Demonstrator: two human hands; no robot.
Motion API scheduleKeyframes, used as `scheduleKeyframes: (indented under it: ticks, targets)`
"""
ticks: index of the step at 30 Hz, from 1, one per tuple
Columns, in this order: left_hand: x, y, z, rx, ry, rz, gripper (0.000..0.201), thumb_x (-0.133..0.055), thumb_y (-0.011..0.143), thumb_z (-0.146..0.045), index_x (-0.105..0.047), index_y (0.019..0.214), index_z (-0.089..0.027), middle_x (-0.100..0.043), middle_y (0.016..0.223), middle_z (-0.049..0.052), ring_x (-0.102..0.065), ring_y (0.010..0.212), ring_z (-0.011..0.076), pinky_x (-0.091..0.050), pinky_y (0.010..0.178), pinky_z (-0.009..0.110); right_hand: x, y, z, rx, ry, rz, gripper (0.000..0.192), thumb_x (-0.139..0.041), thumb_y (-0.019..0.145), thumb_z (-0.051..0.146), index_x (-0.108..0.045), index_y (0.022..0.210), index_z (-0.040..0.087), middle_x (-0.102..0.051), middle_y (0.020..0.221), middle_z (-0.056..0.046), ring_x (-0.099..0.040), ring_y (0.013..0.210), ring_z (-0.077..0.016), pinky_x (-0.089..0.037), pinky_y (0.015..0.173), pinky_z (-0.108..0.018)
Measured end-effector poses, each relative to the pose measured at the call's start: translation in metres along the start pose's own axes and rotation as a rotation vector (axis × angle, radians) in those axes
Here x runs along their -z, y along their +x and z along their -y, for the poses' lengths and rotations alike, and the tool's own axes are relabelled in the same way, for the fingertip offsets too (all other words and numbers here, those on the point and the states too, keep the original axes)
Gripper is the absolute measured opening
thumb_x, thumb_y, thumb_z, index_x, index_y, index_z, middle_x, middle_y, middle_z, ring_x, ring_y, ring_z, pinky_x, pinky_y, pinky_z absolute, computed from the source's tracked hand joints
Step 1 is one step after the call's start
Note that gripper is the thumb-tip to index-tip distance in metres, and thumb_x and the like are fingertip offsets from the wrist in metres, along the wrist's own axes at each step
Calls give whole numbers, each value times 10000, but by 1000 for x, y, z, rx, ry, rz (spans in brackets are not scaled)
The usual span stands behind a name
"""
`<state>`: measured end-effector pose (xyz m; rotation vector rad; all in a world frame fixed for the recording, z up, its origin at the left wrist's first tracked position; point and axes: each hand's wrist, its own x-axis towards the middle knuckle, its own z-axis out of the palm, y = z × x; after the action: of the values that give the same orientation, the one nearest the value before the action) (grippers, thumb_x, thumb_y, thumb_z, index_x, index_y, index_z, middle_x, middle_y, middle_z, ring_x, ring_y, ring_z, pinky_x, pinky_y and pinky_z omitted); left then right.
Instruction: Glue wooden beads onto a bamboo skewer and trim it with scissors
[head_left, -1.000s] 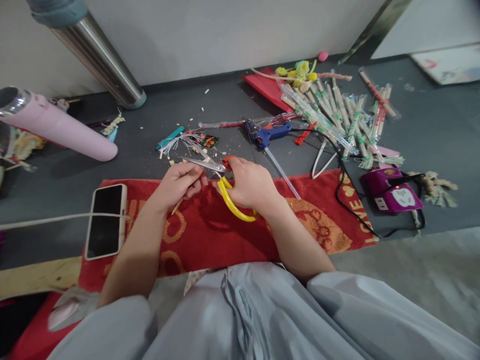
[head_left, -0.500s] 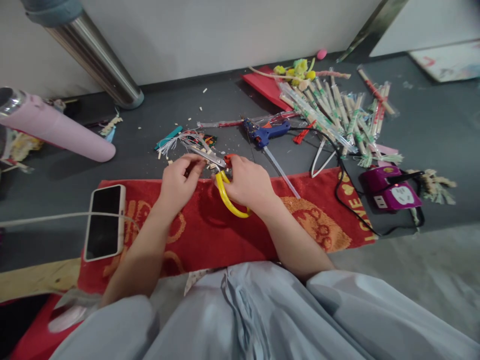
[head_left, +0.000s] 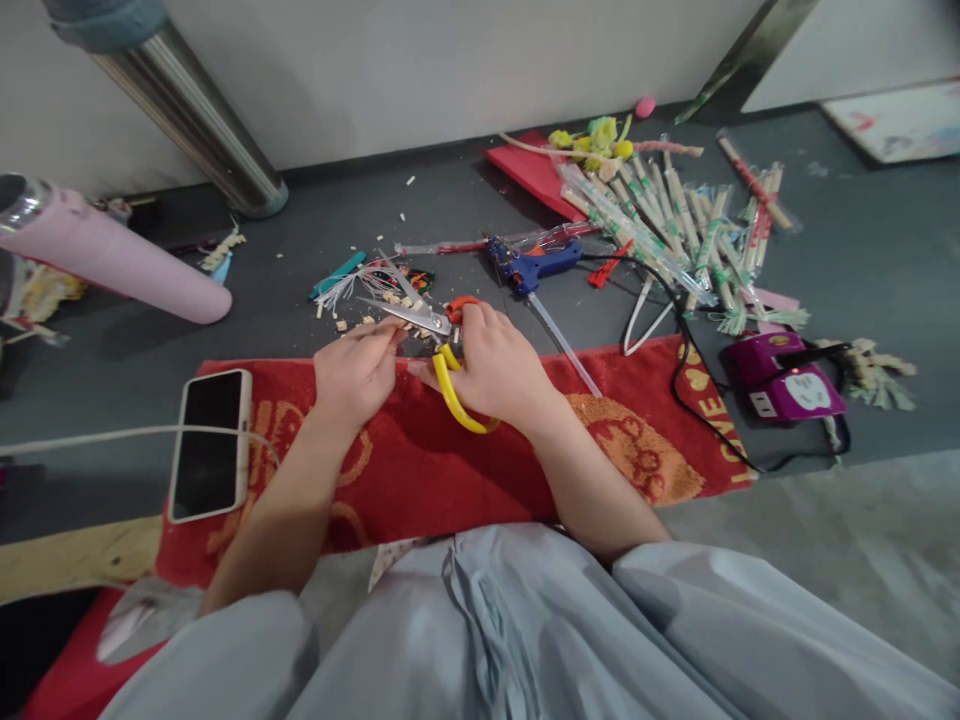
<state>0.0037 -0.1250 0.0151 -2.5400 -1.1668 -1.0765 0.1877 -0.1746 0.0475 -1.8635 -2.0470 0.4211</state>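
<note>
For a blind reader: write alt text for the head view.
A right hand holds yellow-handled scissors with open blades at the fingertips of the left hand, above a red mat. A phone lies to the left; a blue glue gun and wrapped sticks lie beyond.

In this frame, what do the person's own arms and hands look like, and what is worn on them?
Both forearms are bare, with no gloves, rings, watch or markings visible on the left hand or right hand. No sleeves reach the forearms; pale blue-grey fabric covers the lap below.
</note>
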Motion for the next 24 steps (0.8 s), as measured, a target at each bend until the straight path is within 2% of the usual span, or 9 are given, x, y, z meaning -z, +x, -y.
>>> scheduleKeyframes:
  ticks: [6,9,14,19,24]
  targets:
    - [6,5,-5,-40,-83,-3,300,-488,941,-272,-712,765,-176,-731,704,30,-665,636,120,-481,584,215,-1,-3,-2,65,-12,-34,692,-388,867,707,-511,1089,62,-585,1091,-217,-565,1081,-356,-485,898,-451]
    - [8,8,-7,-51,-106,0,319,-466,948,-277,-716,774,-183,-705,654,20,-639,591,119,-467,574,226,-1,-3,-1,73,-22,-30,686,-353,892,684,-510,1091,47,-577,1086,-224,-565,1066,-353,-486,897,-450]
    - [8,9,-8,-55,-142,-6,382,-434,964,-290,-667,679,-186,-657,597,5,-604,560,112,-435,566,233,-1,-2,-1,78,-7,-40,668,-301,911,669,-513,1077,57,-581,1081,-225,-569,1055,-353,-488,889,-457]
    - [8,9,-7,4,-116,57,385,-423,969,-326,-685,724,-186,-681,641,18,-623,601,126,-443,581,244,-1,-2,-2,68,6,-49,642,-319,909,663,-514,1066,72,-594,1074,-222,-577,1059,-349,-489,884,-453]
    - [6,7,-6,-64,-88,16,325,-450,960,-277,-720,807,-179,-731,718,23,-658,647,119,-466,593,223,-1,-3,-1,59,7,-26,656,-363,884,696,-509,1061,81,-598,1067,-215,-581,1062,-346,-488,887,-451]
